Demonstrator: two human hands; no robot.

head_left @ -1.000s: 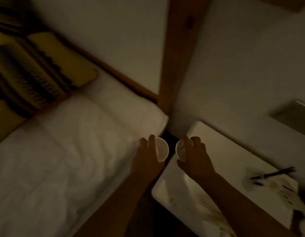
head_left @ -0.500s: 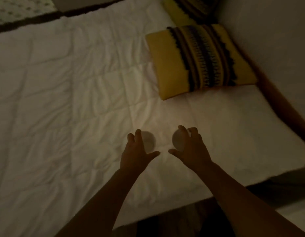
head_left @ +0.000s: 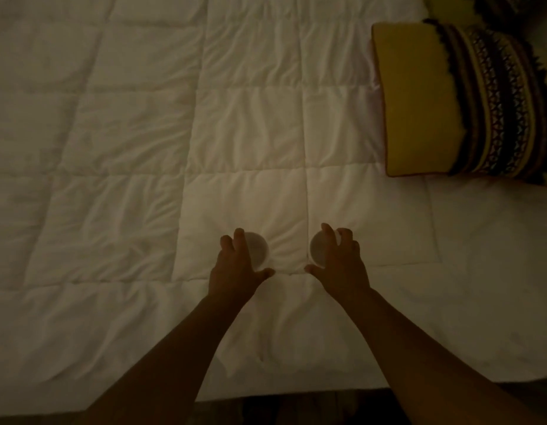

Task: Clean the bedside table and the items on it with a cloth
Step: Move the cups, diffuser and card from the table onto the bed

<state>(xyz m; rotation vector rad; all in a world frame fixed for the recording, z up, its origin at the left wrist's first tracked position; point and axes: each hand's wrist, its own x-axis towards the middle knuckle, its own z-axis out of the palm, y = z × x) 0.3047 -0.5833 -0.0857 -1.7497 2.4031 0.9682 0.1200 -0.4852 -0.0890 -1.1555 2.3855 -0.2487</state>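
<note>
The room is dim. My left hand (head_left: 237, 268) grips a small round white cup-like item (head_left: 257, 250) from above, low over the white quilted bed cover (head_left: 143, 148). My right hand (head_left: 338, 265) holds a second, similar round white item (head_left: 318, 249) a short way to the right of the first. Both items are at or just above the cover; I cannot tell whether they touch it. The bedside table and any cloth are out of view.
A yellow pillow (head_left: 419, 99) with dark patterned bands lies at the upper right of the bed. The bed's near edge (head_left: 266, 394) runs along the bottom, with dark floor below it.
The view has swung from the bedside table to the bed. Both hands carried the two round white items from beside the table out over the bed cover.
</note>
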